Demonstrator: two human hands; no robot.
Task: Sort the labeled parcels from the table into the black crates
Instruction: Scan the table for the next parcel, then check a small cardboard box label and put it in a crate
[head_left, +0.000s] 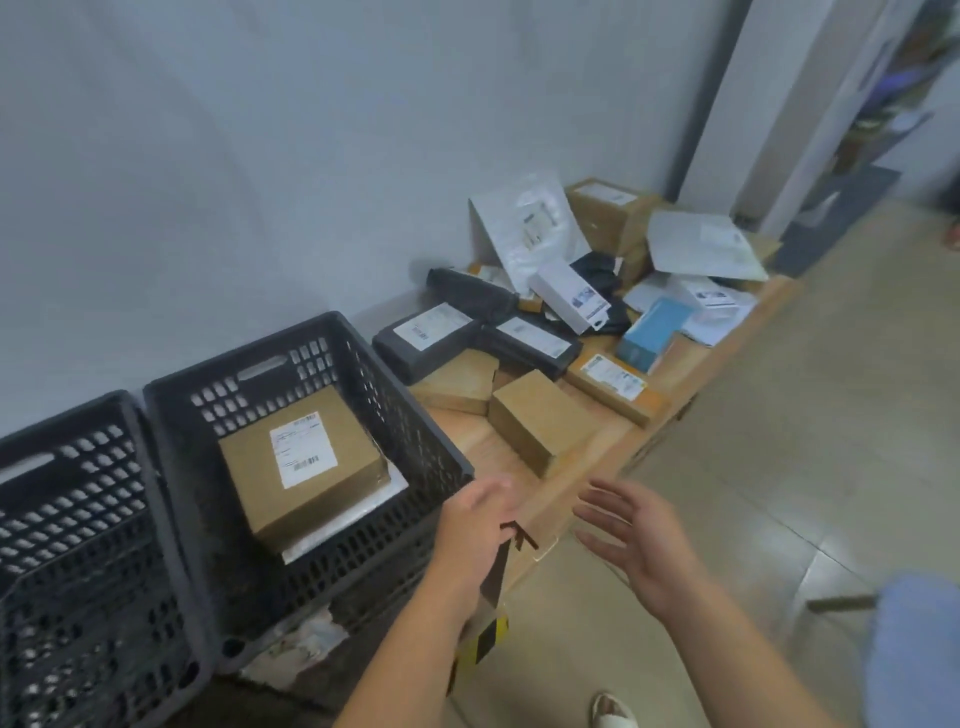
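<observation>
Head view, sorting in progress. Two black crates stand side by side against the wall at the left end of the table, so a parcel needs only a short carry. The left crate shows no parcel inside from this angle. The right crate holds a labelled brown carton, label upward, lying on a flat white mailer, probably because the flat piece makes a level bed for the box.

The unsorted parcels lie heaped toward the far end of the table. Among them are two black mailers with white labels, a labelled flat carton, a blue box, a white box and white poly mailers leaning on the wall.

Both hands are empty, with fingers loosely extended. The left hand is at the near right corner of the right crate; contact with the rim cannot be judged. The right hand hangs beside the table's near edge, palm turned inward.

The nearest parcel, a plain brown box with no label visible on its upper face, lies just ahead of the hands and between them, apart from both. The heap lies well beyond. The pose suggests a two-handed reach for this box.
</observation>
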